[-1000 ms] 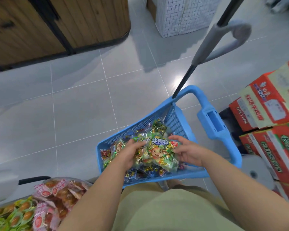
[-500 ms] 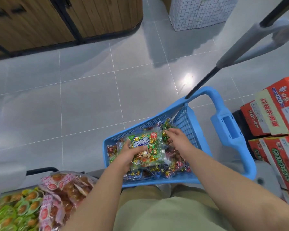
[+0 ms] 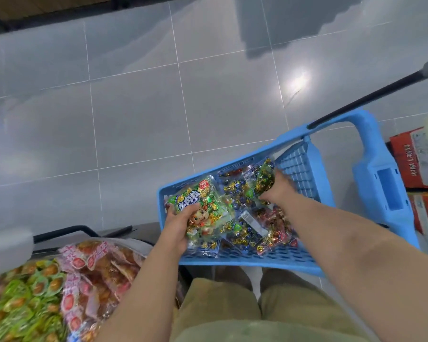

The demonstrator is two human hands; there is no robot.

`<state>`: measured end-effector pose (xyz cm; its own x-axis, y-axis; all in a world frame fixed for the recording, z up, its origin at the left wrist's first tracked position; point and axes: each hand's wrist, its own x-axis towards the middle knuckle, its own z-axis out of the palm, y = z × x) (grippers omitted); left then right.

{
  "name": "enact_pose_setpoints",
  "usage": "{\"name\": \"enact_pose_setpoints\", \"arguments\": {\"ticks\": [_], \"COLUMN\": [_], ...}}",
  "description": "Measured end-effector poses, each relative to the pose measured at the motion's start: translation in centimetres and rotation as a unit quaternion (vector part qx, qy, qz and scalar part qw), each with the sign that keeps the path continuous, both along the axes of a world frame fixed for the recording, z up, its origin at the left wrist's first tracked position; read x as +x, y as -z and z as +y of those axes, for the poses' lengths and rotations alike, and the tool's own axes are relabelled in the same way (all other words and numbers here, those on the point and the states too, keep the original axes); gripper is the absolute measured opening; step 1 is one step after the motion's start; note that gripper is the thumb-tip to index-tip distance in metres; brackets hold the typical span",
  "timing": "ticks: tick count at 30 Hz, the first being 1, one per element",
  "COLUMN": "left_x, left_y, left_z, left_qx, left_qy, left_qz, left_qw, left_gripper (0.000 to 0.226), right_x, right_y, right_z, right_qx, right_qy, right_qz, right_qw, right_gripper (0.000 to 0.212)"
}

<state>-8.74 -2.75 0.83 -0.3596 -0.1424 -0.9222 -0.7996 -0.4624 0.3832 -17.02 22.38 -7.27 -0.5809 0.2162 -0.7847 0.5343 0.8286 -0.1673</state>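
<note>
Green candy bag [image 3: 200, 207] in left fingers [image 3: 186, 212], over basket [image 3: 252, 262]

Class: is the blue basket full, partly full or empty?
Partly full: candy bags cover the blue basket floor; left hand grips a green bag, right hand a dark bag.

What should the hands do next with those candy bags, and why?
Probably lift the dark candy bag out: the right hand pinches it at the far end of the blue basket, while the left hand grips the green candy bag.
</note>
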Motion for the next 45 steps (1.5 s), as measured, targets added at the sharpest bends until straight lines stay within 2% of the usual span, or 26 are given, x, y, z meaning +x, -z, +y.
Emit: {"name": "enact_pose_setpoints", "arguments": {"ticks": [2, 6, 8, 10, 12, 15, 19, 21, 23, 25, 28, 31, 33, 36, 39, 40, 42, 43, 45], "left_x": [-0.1, 0.1, 0.1, 0.0, 0.0, 0.1, 0.2, 0.2, 0.5, 0.8, 1.5, 3.2, 5.1, 8.7, 13.2, 14.8, 17.9, 19.4, 22.1], "left_y": [0.2, 0.4, 0.3, 0.0, -0.3, -0.9, -1.8, -2.7, -4.0, -5.5, -8.2, -11.1, -12.3, -13.7, -14.7, -14.8, -15.2, -15.3, -15.5], "left_z": [0.0, -0.3, -0.3, -0.3, -0.2, 0.0, -0.1, 0.0, 0.2, 0.6, 1.4, 2.0, 2.4, 3.5, 4.9, 5.2, 5.6, 5.6, 5.6], "left_qx": [0.003, 0.014, 0.017, 0.024, 0.025, 0.015, 0.009, -0.001, -0.013, -0.015, 0.014, 0.019, -0.016, -0.067, -0.109, -0.117, -0.135, -0.143, -0.155], "left_qy": [0.005, -0.004, -0.002, 0.003, 0.004, 0.006, 0.003, 0.016, 0.019, 0.022, 0.02, -0.009, -0.057, -0.109, -0.148, -0.166, -0.195, -0.209, -0.236], "left_qz": [-0.005, -0.01, -0.01, -0.004, -0.001, 0.005, 0.024, 0.034, 0.04, 0.049, 0.073, 0.11, 0.123, 0.131, 0.146, 0.15, 0.148, 0.146, 0.144], "left_qw": [1.0, 1.0, 1.0, 1.0, 1.0, 1.0, 1.0, 0.999, 0.999, 0.998, 0.997, 0.994, 0.991, 0.983, 0.972, 0.968, 0.96, 0.956, 0.948], "left_gripper": [0.137, 0.114, 0.104, 0.093, 0.088, 0.1, 0.11, 0.113, 0.106, 0.088, 0.086, 0.08, 0.083, 0.099, 0.109, 0.115, 0.12, 0.118, 0.11], "right_x": [0.3, 0.6, 0.9, 1.4, 2.2, 3.1, 3.8, 4.2, 4.7, 5.4, 6.7, 7.8, 8.6, 9.9, 11.1, 11.5, 12.2, 12.6, 13.5], "right_y": [0.2, 0.3, 0.2, 0.1, -0.2, -1.6, -5.3, -7.9, -10.8, -13.7, -16.1, -17.1, -18.2, -19.9, -20.8, -21.0, -21.0, -21.0, -21.0], "right_z": [0.1, 0.7, 0.6, 0.4, 0.4, 1.1, 2.4, 2.6, 2.1, 1.2, -0.6, -1.3, -1.2, -1.6, -2.7, -3.2, -4.1, -4.6, -5.7], "right_qx": [0.021, 0.041, 0.003, -0.069, -0.108, -0.153, -0.186, -0.23, -0.319, -0.354, -0.367, -0.395, -0.454, -0.53, -0.497, -0.472, -0.424, -0.404, -0.377], "right_qy": [-0.02, -0.091, -0.115, -0.056, 0.002, 0.054, 0.142, 0.202, 0.223, 0.137, -0.052, -0.181, -0.17, -0.112, -0.128, -0.165, -0.265, -0.315, -0.397], "right_qz": [-0.015, -0.036, -0.064, -0.087, -0.071, -0.047, 0.051, 0.145, 0.216, 0.27, 0.335, 0.328, 0.28, 0.236, 0.261, 0.254, 0.196, 0.163, 0.123], "right_qw": [0.999, 0.994, 0.991, 0.992, 0.992, 0.986, 0.971, 0.941, 0.895, 0.885, 0.866, 0.839, 0.828, 0.807, 0.817, 0.828, 0.843, 0.843, 0.828], "right_gripper": [0.118, 0.106, 0.106, 0.108, 0.106, 0.093, 0.074, 0.055, 0.043, 0.051, 0.073, 0.078, 0.07, 0.044, 0.017, 0.022, 0.06, 0.076, 0.092]}}
